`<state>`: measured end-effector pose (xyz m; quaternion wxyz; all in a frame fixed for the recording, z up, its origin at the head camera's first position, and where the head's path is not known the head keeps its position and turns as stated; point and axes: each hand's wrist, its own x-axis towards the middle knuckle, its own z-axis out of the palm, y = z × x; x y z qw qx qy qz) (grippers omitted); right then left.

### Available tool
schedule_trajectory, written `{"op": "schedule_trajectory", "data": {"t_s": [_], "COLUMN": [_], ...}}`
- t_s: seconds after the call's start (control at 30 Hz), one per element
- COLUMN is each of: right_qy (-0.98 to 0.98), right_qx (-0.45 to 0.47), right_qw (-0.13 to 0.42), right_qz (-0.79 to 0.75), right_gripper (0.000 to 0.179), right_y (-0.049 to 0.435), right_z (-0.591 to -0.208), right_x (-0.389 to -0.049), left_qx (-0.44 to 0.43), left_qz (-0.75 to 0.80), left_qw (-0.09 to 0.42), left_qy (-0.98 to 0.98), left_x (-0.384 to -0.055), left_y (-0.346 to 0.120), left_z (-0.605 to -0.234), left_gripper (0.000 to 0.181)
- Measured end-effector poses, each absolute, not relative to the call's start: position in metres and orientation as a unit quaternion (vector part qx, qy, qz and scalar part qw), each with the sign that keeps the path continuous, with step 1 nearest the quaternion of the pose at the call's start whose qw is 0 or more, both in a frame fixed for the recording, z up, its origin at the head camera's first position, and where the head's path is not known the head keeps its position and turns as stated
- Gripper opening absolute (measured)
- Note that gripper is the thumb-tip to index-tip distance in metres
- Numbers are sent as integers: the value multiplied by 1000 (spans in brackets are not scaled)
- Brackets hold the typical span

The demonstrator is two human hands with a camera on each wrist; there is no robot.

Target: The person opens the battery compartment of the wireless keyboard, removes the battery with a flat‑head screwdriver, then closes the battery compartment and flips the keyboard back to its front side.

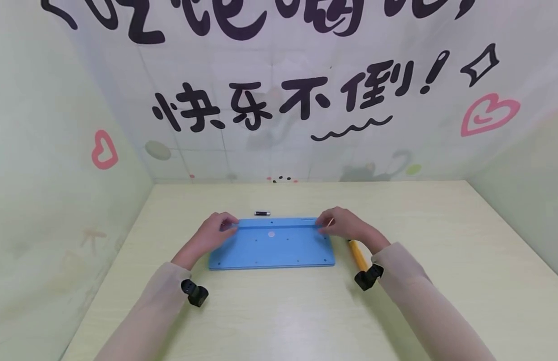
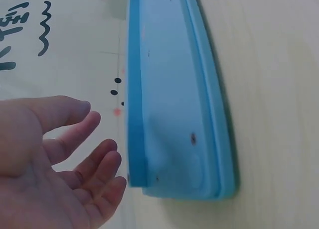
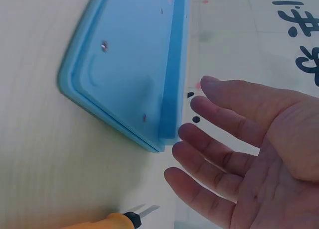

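A flat blue keyboard (image 1: pixel 271 248) lies underside up on the table, with several small screws across its back and a raised strip along the far edge. My left hand (image 1: pixel 213 232) is at its far left corner. In the left wrist view the loosely bent fingers (image 2: pixel 102 164) have a gap between them and the thumb, holding nothing. At the far right corner is my right hand (image 1: pixel 345 224), fingers relaxed and nothing gripped. Whether fingertips touch the keyboard is hard to tell. A screwdriver with an orange handle (image 1: pixel 358 254) lies right of the keyboard, partly hidden by the right wrist.
A small dark battery (image 1: pixel 262 213) with silver ends lies just beyond the keyboard's far edge. The pale wooden table (image 1: pixel 269 311) meets a backdrop (image 1: pixel 279 155) printed with black lettering and hearts, which also rises on both sides.
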<state>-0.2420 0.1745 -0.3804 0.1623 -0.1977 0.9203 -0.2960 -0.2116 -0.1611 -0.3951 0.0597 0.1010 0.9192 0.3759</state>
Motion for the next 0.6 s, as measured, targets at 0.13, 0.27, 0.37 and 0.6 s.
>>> {"op": "schedule_trajectory", "data": {"t_s": [0.13,0.27,0.37,0.6], "right_qy": [921,926,931,939], "right_qx": [-184,-163,-141,-106], "right_qw": [154,148,140,128], "right_qz": [-306,-307,-307,-302], "right_gripper": [26,26,27,33], "right_y": [176,173,171,171], "right_z": [-387,-392,-395,-406], "right_x": [-234,-226,-222,-218], "left_qx": [90,78,55,13], "left_qz": [377,382,382,374], "left_qw": [67,63,67,96], "left_qy": [919,919,920,922], "left_x": [-205,-198,-193,-190], "left_y": [-170,-178,-182,-185], "left_z": [-398,-401,-403,-409], "left_gripper": [26,28,32,35]}}
